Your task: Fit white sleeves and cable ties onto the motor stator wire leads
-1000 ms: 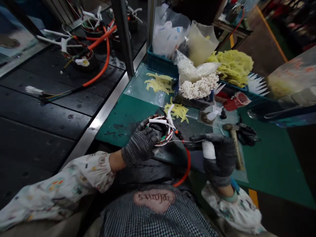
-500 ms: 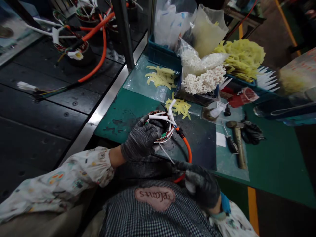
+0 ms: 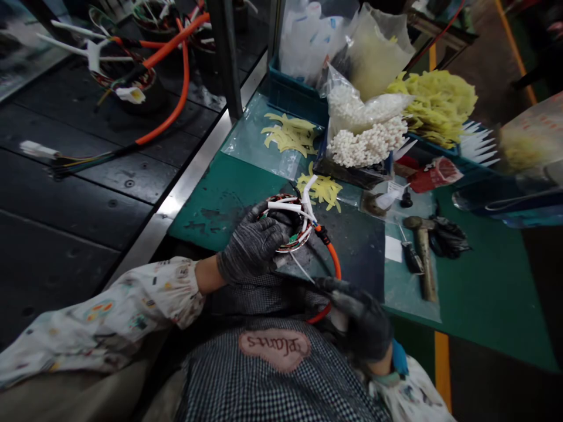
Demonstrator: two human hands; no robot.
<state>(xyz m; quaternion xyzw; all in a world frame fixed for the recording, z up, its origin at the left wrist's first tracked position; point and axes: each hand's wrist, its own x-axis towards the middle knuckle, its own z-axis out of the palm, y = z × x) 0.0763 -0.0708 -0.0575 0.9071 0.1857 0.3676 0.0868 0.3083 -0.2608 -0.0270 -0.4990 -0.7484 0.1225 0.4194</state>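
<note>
A ring-shaped motor stator point(image 3: 305, 239) with copper windings rests at the green table's near edge. My left hand point(image 3: 250, 243), in a dark grey glove, is closed on its left side, fingers reaching into the ring. White sleeving point(image 3: 285, 206) lies across the top of the windings, and an orange cable point(image 3: 334, 256) runs from the stator's right side down behind my right hand. A thin white cord point(image 3: 301, 266) stretches from the near rim to my right hand point(image 3: 360, 322), gloved and closed on the cord's end. The right fingertips are dark and partly blurred.
Yellow insulating pieces point(image 3: 323, 190) lie just behind the stator. Bins with white beads point(image 3: 367, 140) and yellow pieces point(image 3: 435, 105) stand farther back. To the right are a hammer point(image 3: 424, 258) and a screwdriver point(image 3: 412, 252). More wired stators point(image 3: 141, 88) sit on the dark conveyor, left.
My right hand has shifted slightly upward, and the cord still runs between it and the stator. My left hand keeps its hold. The whole view has moved a little.
</note>
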